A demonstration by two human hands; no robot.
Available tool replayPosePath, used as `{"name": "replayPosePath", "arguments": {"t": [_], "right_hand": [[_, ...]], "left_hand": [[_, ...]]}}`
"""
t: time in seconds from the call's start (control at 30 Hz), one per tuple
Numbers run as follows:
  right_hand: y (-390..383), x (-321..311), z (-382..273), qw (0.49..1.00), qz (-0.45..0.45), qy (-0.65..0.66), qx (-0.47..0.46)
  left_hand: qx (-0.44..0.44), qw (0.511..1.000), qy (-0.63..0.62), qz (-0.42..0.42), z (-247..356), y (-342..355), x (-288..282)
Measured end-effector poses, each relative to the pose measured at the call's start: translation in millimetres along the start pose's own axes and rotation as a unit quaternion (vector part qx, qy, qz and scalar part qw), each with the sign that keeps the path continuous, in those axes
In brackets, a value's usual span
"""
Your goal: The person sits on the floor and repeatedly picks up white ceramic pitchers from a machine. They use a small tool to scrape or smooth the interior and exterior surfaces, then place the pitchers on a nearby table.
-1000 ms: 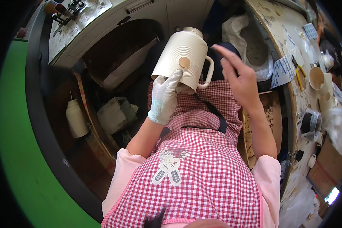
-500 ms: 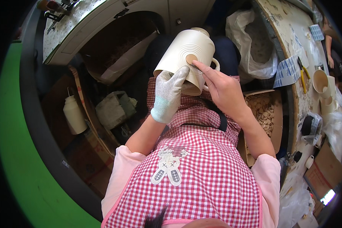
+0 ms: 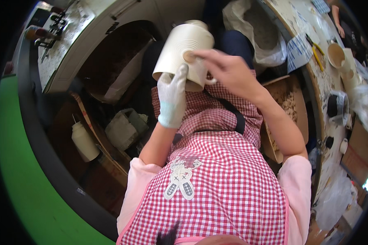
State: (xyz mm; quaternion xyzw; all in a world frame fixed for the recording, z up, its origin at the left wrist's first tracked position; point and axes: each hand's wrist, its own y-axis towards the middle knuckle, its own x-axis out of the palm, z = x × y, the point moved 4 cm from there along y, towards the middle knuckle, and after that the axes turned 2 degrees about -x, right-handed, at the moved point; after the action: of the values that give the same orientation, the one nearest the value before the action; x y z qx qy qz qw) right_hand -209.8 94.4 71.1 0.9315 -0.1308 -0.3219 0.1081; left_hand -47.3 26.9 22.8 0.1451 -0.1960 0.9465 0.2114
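A white ribbed ceramic mug (image 3: 181, 51) with a handle is held up over my lap, tilted, its bottom toward me. My left hand (image 3: 171, 98), in a white glove, grips its lower edge from below. My right hand (image 3: 229, 69) is bare; its fingertips press a small tan round patch (image 3: 189, 56) on the mug's side. I wear a red-and-white checked apron (image 3: 216, 171) with a grey rabbit figure on it.
A white plastic bottle (image 3: 84, 141) and a pale canister (image 3: 122, 130) stand low at left. A cardboard box of small tan pieces (image 3: 288, 108) is at right. A white bag (image 3: 259, 34) and a cluttered bench with cups (image 3: 339, 55) lie at upper right.
My right hand came from above the mug's handle down onto the tan patch. The mug has tilted and shifted slightly left, still held by my gloved left hand.
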Motion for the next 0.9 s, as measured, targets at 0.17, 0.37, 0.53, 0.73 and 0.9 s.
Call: {"name": "replayPosePath", "arguments": {"t": [0.17,0.37,0.53,0.73,0.9], "right_hand": [[13.1,-65.5,66.9,0.896,0.212,0.341,0.192],[21.0,-52.0,83.9,0.915,0.100,0.333,0.202],[27.2,-47.5,54.0,0.937,0.187,0.279,0.095],[47.2,-78.9,73.4,0.892,0.192,0.362,0.193],[59.1,-88.0,83.5,0.838,0.127,0.493,0.199]], "left_hand": [[-0.020,0.999,-0.030,-0.038,16.9,-18.6,-26.1],[0.007,0.999,-0.037,-0.019,19.4,-20.6,-27.9],[0.025,0.999,-0.027,0.016,2.9,6.8,-26.6],[0.039,0.988,-0.150,0.025,4.7,42.5,-32.0],[0.065,0.992,0.034,-0.105,-19.1,52.7,-63.3]]}}
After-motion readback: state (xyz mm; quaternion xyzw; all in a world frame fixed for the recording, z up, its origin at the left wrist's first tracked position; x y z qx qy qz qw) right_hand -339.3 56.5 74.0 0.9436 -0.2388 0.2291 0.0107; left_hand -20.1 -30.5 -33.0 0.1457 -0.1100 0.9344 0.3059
